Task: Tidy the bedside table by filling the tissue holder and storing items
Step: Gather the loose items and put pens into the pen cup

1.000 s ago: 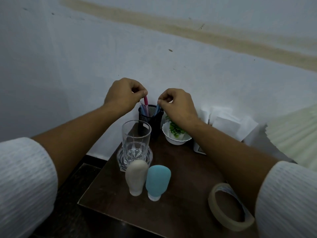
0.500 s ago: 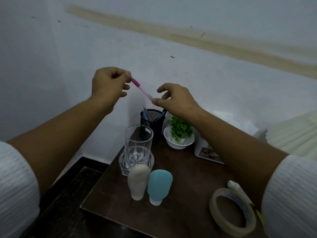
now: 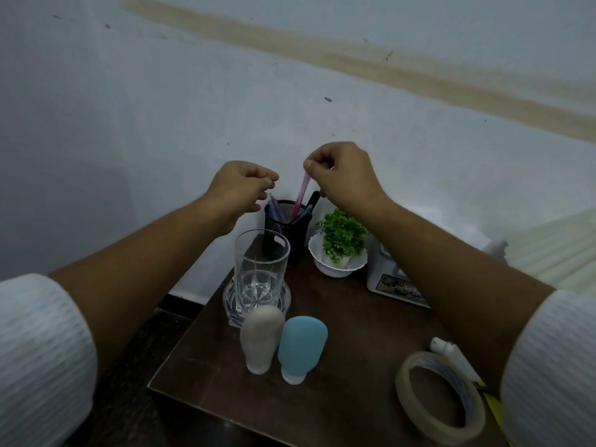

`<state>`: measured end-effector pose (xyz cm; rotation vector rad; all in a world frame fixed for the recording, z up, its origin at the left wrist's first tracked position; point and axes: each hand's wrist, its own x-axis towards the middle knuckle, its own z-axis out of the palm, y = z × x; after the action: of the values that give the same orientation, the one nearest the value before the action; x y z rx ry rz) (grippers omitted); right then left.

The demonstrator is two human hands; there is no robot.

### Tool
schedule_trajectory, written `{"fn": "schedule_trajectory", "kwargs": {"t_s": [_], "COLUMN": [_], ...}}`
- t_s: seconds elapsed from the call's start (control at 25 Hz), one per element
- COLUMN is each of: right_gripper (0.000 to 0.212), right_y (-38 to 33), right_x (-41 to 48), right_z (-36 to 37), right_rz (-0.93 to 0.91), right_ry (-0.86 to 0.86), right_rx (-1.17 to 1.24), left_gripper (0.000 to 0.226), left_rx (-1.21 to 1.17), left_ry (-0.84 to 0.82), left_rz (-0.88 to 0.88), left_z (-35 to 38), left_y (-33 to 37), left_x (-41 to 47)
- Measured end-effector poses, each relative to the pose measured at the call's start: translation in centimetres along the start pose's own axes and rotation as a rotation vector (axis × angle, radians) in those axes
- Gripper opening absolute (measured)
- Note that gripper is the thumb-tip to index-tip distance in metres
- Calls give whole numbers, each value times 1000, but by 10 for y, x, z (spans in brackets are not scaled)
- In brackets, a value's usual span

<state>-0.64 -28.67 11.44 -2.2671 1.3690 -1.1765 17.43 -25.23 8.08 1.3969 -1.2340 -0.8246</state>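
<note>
Pen (image 3: 302,195) moved to right hand (image 3: 346,175), pinched | tip in holder (image 3: 283,224) | left hand (image 3: 240,188) relaxed, empty

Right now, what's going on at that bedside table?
A person's right hand pinches the top of a pink pen, whose lower end sits inside the black mesh pen holder. The left hand hovers beside the holder, fingers loosely curled, holding nothing I can see. A glass, a beige bottle, a blue bottle, a small plant and a tape roll sit on the table.
</note>
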Motion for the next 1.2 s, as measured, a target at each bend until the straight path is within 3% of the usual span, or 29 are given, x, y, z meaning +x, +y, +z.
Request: {"fn": "schedule_trajectory", "kwargs": {"t_s": [0.16,0.28,0.4,0.52,0.72,0.88,1.08,1.2], "right_gripper": [25,19,17,35,17,8,8,10], "right_y": [8,10,8,0,-16,-15,30,69], "right_x": [0,3,4,-1,-52,-132,-238,-285], "right_z": [22,29,28,11,-60,-123,-174,-179], "right_rz": [-10,7,55,34,24,89,286,326], "right_ry": [-175,-210,-209,-125,-47,-80,-237,-193], "right_rx": [-284,-369,-382,-335,-160,-150,-261,-347], "left_gripper": [24,23,23,23,17,16,12,10], "left_rx": [39,53,80,83,144,153,104,182], "left_ry": [-37,-48,-40,-31,-28,-174,-425,-471], "left_rz": [5,6,13,41,247,401,335,318], "left_z": [4,1,-2,-7,-6,32,120,164], "left_y": [-1,-5,-4,7,59,98,74,41], "left_x": [-3,-5,-8,-15,-59,-123,-201,-228]}}
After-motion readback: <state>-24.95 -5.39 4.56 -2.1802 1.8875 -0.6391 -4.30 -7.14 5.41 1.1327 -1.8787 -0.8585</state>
